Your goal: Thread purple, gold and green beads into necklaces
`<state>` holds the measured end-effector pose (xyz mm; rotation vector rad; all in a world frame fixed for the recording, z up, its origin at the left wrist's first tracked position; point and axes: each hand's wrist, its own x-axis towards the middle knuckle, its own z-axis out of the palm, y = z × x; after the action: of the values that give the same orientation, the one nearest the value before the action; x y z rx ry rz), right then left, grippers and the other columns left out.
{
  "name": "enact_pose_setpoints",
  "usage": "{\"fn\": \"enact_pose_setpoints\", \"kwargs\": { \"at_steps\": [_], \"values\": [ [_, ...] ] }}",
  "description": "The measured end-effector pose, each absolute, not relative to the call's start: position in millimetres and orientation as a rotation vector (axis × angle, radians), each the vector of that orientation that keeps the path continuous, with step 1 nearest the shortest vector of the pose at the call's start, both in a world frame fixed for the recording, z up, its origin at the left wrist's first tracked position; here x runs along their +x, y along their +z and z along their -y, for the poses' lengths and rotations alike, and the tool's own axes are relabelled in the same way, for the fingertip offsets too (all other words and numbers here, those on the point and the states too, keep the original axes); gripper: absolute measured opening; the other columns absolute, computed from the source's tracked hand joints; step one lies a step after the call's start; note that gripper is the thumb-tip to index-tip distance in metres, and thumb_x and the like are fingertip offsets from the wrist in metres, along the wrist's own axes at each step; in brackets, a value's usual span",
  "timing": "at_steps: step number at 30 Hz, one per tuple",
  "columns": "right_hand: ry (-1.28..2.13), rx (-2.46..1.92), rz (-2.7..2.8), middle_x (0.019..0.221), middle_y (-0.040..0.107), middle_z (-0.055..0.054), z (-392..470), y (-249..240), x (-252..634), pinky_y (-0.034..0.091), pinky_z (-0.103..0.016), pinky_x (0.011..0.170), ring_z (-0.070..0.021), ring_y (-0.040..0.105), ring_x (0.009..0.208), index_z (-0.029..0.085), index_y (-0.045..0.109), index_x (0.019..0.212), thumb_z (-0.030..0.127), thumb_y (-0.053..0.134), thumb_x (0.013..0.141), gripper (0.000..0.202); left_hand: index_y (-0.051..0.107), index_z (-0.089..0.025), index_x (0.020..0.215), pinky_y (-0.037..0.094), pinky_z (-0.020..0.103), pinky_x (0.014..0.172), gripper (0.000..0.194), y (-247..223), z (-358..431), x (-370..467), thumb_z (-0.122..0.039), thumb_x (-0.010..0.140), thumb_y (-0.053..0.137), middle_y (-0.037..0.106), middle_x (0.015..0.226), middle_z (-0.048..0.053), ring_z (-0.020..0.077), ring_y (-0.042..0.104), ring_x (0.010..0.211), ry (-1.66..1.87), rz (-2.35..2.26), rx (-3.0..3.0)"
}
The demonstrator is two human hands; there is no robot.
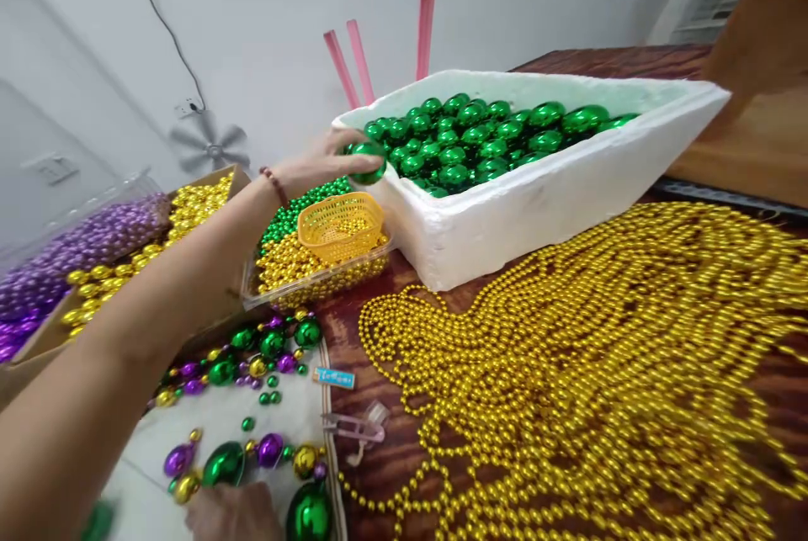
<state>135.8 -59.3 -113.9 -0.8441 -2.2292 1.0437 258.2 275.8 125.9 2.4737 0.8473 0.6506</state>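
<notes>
My left hand (347, 152) reaches to the near left corner of a white foam box, its fingers closed round a large green ball (367, 164). Shiny green balls (492, 133) fill the box (518, 204). At the bottom edge, my right hand (233, 512) is blurred and curled on the white cloth, close to a gold ball (187, 488) and a big green ball (224, 464). What its fingers hold is hidden. These balls belong to a row with purple, gold and green ones, including a purple ball (270, 450).
Gold bead strands (587, 339) cover the right of the table. A yellow basket (341, 225) sits on a clear tray of gold and green beads (290, 265). Purple beads (94, 242) are at left. A pink clip (357, 427) and blue label (337, 378) lie by the cloth.
</notes>
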Motion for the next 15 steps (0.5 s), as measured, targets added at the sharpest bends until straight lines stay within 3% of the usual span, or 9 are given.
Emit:
{"fn": "enact_pose_setpoints", "kwargs": {
  "at_steps": [3,5,8,13,15],
  "values": [
    [1.126,-0.921,2.273,0.089,0.075,-0.006,60.3,-117.5,125.1,0.051,-0.027,0.056,-0.0206,0.071,0.072,0.017,0.069,0.103,0.022,0.059,0.094,0.014,0.073,-0.017,0.098,0.042,0.044,0.11,0.032,106.9,-259.6,216.6,-0.042,0.079,0.073,0.064,0.109,0.01,0.0291,0.055,0.118,0.415,-0.992,2.456],
    [1.142,-0.98,2.282,0.089,0.077,-0.008,61.2,-118.4,123.6,0.046,-0.027,0.053,-0.0246,0.073,0.075,0.017,0.07,0.1,0.018,0.055,0.092,0.018,0.074,-0.018,0.093,0.038,0.048,0.114,0.033,94.2,-255.6,205.8,-0.043,0.072,0.079,0.063,0.113,0.011,0.0326,0.051,0.125,0.353,-1.142,2.459],
    [1.148,-1.025,2.284,0.093,0.078,-0.009,61.1,-118.3,126.5,0.046,-0.027,0.057,-0.0262,0.074,0.08,0.017,0.071,0.099,0.016,0.053,0.091,0.02,0.074,-0.017,0.091,0.038,0.049,0.115,0.035,88.8,-243.9,191.2,-0.042,0.068,0.083,0.059,0.125,0.013,0.0348,0.045,0.134,0.496,-1.296,2.366],
    [1.228,-1.07,2.129,0.082,0.075,-0.009,59.9,-117.6,129.1,0.05,-0.027,0.069,-0.0224,0.073,0.079,0.017,0.072,0.095,0.012,0.047,0.093,0.026,0.068,-0.014,0.107,0.055,0.045,0.094,0.039,101.9,-165.3,121.2,-0.047,0.086,0.065,0.068,0.112,0.015,0.0281,0.063,0.11,0.791,-1.052,1.782],
    [1.315,-1.082,2.015,0.078,0.073,-0.008,59.6,-118.7,128.1,0.051,-0.026,0.067,-0.0196,0.071,0.072,0.017,0.072,0.097,0.01,0.043,0.092,0.031,0.065,-0.015,0.117,0.057,0.045,0.092,0.045,104.1,-120.4,81.1,-0.048,0.086,0.063,0.067,0.117,0.016,0.028,0.065,0.108,0.843,-0.934,1.532]
  ]
}}
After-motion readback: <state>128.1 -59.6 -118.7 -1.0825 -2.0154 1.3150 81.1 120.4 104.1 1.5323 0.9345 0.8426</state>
